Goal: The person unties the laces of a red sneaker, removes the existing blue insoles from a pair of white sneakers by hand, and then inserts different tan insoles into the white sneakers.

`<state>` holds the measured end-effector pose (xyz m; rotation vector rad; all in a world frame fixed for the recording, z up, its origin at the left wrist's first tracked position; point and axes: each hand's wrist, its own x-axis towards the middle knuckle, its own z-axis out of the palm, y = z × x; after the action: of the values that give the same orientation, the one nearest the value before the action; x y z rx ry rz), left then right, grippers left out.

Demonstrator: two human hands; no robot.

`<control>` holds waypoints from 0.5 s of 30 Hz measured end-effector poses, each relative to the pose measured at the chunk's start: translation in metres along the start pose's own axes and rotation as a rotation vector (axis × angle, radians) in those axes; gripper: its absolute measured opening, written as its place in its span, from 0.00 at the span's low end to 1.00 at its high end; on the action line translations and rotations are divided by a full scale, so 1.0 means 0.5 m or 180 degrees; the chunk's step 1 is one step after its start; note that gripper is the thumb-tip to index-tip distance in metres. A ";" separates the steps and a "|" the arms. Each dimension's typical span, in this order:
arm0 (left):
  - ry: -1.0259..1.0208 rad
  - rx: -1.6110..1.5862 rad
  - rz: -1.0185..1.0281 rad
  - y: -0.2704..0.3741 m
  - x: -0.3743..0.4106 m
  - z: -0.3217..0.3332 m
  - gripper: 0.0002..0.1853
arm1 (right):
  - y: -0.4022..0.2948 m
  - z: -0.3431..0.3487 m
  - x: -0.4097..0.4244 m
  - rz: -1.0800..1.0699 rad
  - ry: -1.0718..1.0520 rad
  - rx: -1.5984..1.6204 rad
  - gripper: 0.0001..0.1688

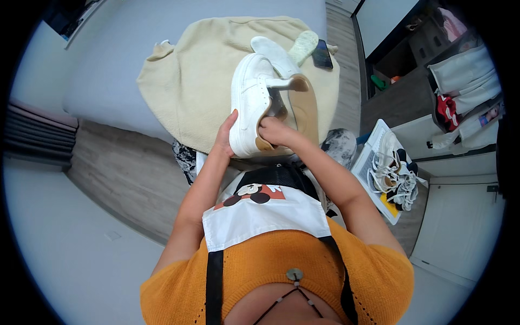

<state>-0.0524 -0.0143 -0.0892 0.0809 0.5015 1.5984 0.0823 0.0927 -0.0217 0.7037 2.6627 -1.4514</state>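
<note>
A white leather sneaker (248, 97) is held over a beige fleece cloth (203, 73), sole edge to the left and toe pointing away from me. No lace runs through its eyelets, and its tongue (284, 83) is pulled out to the right. My left hand (226, 132) grips the sole near the heel. Inside the shoe's opening are the fingers of my right hand (276, 130); the fingertips are hidden. Beyond and beside the shoe lie a white insole (270, 50), a pale greenish insole (304, 44) and a tan insole (305, 115).
A smartphone (323, 55) rests at the cloth's right edge. The cloth covers part of a bed (109, 81). To my right, several laced shoes (390, 170) sit on a white board-like surface (378, 132). An open wardrobe with clothes (465, 77) stands further right.
</note>
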 end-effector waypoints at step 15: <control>-0.0249 -0.0297 -0.0080 0.006 -0.005 -0.001 0.29 | -0.006 -0.008 0.011 -0.0816 0.0344 -0.2880 0.43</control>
<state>-0.0552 -0.0171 -0.0877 0.0661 0.3656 1.5855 0.0768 0.0967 -0.0184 0.3549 3.1017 -0.1007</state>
